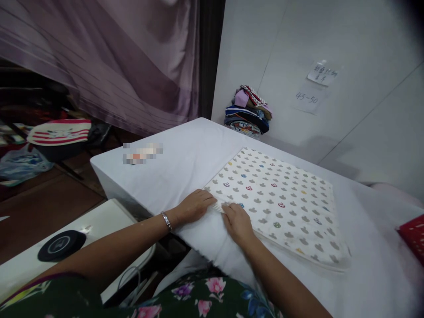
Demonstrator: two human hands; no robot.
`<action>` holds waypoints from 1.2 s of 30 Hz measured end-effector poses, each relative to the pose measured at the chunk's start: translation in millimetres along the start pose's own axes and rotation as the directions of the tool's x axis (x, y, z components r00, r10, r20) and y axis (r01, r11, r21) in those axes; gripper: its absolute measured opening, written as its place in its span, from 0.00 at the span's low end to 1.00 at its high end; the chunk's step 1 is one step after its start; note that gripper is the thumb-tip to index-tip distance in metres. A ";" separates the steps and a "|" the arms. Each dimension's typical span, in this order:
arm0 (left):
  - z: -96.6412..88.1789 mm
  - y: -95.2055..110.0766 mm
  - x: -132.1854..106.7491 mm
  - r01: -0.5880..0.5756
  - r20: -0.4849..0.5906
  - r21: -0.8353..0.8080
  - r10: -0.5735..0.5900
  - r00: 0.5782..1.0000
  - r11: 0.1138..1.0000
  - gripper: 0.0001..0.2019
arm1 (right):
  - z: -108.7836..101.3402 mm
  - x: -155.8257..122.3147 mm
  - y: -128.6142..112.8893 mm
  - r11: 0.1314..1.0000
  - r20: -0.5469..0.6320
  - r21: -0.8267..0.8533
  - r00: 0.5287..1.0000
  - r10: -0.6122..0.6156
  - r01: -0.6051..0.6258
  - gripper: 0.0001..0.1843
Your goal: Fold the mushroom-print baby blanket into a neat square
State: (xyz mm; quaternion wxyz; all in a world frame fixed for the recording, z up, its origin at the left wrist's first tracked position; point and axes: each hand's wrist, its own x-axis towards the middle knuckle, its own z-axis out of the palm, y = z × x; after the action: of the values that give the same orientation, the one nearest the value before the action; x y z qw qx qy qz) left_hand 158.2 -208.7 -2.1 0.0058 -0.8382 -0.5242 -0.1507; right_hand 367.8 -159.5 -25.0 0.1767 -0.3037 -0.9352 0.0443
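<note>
A white folded cloth (274,198) with rows of grey shapes and a few coloured ones lies flat on the white-covered table (175,163). Its layers show along the near edge. My left hand (195,206), with a metal band at the wrist, grips the cloth's near left corner with fingers bent over the edge. Close beside it, my right hand (237,223) pinches the same near edge, thumb and fingers on the layers. The undersides of the fingers are hidden.
A stack of folded clothes (247,112) rises behind the table by the wall. A pixelated item (141,153) lies at the far left. At the lower left stands a white surface with a round black object (62,245). Something red (414,238) sits at the right edge.
</note>
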 end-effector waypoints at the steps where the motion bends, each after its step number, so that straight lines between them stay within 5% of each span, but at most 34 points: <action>1: 0.9 -0.6 -1.1 0.022 -0.023 -0.013 -0.022 0.999 1.000 0.18 | -0.3 0.0 0.1 1.000 0.003 0.008 1.000 0.007 -0.007 0.14; 8: 5.6 2.1 -10.8 0.022 -0.169 0.022 -0.018 0.986 1.000 0.08 | -2.9 1.9 -0.6 0.998 0.012 0.046 0.999 0.034 -0.035 0.14; 20: 6.4 5.1 -2.9 -0.087 -0.132 0.186 0.113 0.985 0.979 0.10 | -3.7 2.4 -1.2 0.997 0.044 0.048 0.998 0.051 -0.053 0.15; 36: 7.5 5.8 -16.6 -0.019 -0.185 -0.001 0.019 0.983 1.000 0.07 | -10.0 2.6 -7.8 0.994 0.081 -0.104 0.997 -0.021 0.030 0.12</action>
State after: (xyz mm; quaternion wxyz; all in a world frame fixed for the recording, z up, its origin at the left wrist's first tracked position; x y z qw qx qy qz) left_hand 158.4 -224.6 -12.7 0.0546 -0.8255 -0.5131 -0.2286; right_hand 365.0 -164.5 -13.4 0.1237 -0.2986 -0.9463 0.0048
